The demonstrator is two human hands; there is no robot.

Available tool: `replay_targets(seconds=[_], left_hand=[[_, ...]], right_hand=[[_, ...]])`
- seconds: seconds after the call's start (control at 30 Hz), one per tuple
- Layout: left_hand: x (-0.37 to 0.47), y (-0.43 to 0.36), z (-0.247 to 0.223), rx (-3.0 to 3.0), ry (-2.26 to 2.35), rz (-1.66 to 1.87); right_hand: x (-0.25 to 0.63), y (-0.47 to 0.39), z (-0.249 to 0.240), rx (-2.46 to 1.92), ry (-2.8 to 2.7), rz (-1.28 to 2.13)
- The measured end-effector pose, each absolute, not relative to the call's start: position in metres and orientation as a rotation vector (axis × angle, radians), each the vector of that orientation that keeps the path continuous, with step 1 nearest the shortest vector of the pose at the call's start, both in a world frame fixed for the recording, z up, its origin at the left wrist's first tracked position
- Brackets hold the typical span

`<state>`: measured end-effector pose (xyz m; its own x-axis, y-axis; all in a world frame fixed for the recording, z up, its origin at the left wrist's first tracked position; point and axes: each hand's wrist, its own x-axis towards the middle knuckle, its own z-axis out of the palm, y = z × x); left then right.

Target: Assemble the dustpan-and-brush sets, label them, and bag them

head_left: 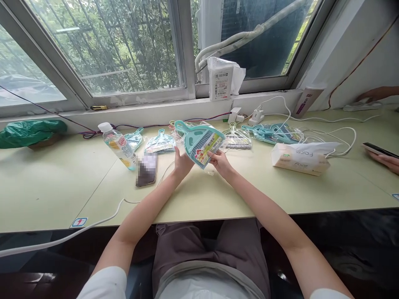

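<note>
At the far left of the table (50,182), a green plastic bag (34,131) lies near the windowsill. A utility knife (99,107) rests on the sill to its right. A bottle (120,145) with a white cap stands next, with a phone (146,172), partly pixelated, just beside its base. Beyond these lie two wrapped teal sets (160,143).

The left hand (184,162) is at the lower left of the dustpan-and-brush set (199,143), thumb raised; its fingers are partly hidden behind the set, so their closure cannot be determined. The set is raised above the near-middle part of the table, handle toward the far left, label facing up. The right hand (220,162) pinches the set's lower right edge between thumb and fingers.

Farther back, a white box (220,83) stands on the sill. A wrapped set with a pale handle (237,139) lies to the right of the held set, followed by a group of teal packages (276,133). Nearer, a tissue pack (301,160) lies on the table. At the far right edge, a co-worker's hand (388,161) holds a dark device (382,150).
</note>
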<state>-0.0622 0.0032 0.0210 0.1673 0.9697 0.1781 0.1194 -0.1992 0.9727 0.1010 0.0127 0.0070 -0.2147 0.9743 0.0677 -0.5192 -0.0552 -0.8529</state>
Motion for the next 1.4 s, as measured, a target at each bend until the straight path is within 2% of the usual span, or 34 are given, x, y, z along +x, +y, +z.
replay_targets(seconds=[0.23, 0.63, 0.83, 1.4], left_hand=[[-0.053, -0.008, 0.017, 1.265, 0.865, 1.197], [-0.049, -0.011, 0.012, 1.257, 0.93, 1.261], [-0.051, -0.006, 0.008, 1.178, 0.932, 1.311], [-0.049, -0.012, 0.015, 1.141, 1.03, 1.259]], right_hand=[[0.105, 0.015, 0.007, -0.678, -0.836, 1.53], [0.105, 0.016, 0.003, -0.78, -0.905, 1.582], [0.11, 0.018, 0.009, -0.682, -1.086, 1.673], [0.11, 0.018, 0.003, -0.725, -1.144, 1.635]])
